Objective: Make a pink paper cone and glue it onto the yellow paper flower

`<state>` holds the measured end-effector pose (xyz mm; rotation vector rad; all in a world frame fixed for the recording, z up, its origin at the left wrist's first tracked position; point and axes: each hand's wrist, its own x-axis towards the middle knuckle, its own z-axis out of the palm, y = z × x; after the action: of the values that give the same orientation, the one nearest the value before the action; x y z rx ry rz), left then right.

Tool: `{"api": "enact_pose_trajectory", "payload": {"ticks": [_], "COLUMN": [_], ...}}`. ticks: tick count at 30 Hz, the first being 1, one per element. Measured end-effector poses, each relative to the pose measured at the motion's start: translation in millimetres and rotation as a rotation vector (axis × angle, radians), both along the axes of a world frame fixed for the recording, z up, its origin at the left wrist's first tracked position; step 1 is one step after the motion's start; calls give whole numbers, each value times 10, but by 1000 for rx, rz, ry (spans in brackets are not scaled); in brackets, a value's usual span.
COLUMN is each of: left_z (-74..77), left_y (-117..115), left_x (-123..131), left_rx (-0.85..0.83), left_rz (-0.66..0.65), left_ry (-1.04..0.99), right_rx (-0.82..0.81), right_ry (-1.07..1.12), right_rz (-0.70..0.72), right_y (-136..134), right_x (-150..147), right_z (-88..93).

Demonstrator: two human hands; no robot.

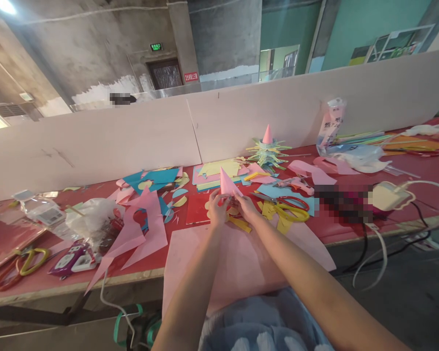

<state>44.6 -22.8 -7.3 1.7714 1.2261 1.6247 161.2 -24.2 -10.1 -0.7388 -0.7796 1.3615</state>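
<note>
My left hand (216,207) and my right hand (246,204) are both closed on a small pink paper cone (227,184), pinching its lower edge from either side, tip pointing up. They work above a large pink paper sheet (237,263) that hangs over the red table's (40,282) near edge. Yellow paper strips (239,223) lie just under my hands. Farther back stands a layered paper tree (268,148) topped with a pink cone.
Red-and-yellow scissors (290,207) and a glue gun (294,184) lie right of my hands. Pink and blue offcuts (142,214), a plastic bag (91,217), a power strip (75,259) and more scissors (20,265) lie to the left. A beige board (131,136) walls the table's far side.
</note>
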Motion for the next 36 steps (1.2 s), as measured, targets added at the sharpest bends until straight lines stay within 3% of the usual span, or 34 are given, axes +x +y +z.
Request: {"api": "enact_pose_trajectory", "payload": {"ticks": [12,20,36], "left_z": [30,-2,93], "left_y": [-11,22,-75], "left_x": [-1,-10,0], "left_rx": [-65,-53,-4], "left_rz": [-9,7,35], "left_ry": [-11,0,-51], "right_rx": [-11,5,-5], "right_ry": [18,-2,-111], "right_rz": [-2,9,50], "right_y": [-12,28,-66], "right_x": [-4,9,-3], "right_z": [14,-53,12]}}
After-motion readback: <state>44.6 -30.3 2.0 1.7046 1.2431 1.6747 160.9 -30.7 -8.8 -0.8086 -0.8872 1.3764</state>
